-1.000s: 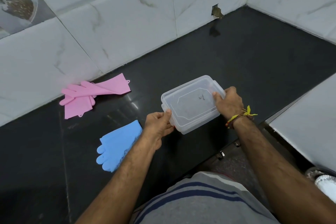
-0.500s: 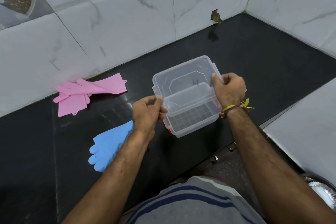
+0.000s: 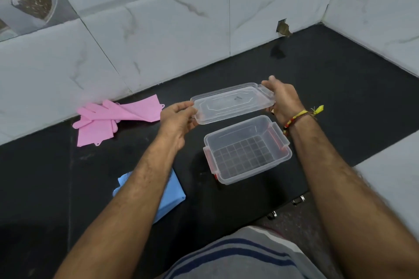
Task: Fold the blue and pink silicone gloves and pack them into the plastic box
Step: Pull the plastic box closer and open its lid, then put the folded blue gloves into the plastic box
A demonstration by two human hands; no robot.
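Observation:
The clear plastic box [image 3: 281, 161] stands open on the black counter, with red clips at both ends and a grid pattern on its floor. I hold its clear lid [image 3: 231, 103] in the air just behind the box. My left hand [image 3: 179, 120] grips the lid's left end and my right hand [image 3: 283, 99] grips its right end. The pink gloves [image 3: 108, 118] lie in a loose pile against the wall at the left. The blue glove [image 3: 170, 195] lies near the front, mostly hidden under my left forearm.
White marble tiles form the back wall and the right wall, meeting at a corner at the far right. A grey-white slab [image 3: 394, 179] borders the black counter [image 3: 340, 88] at the right. The counter's front edge runs just in front of the box.
The lid has come off the box and moved up and back in both hands. The box base now sits alone on the counter.

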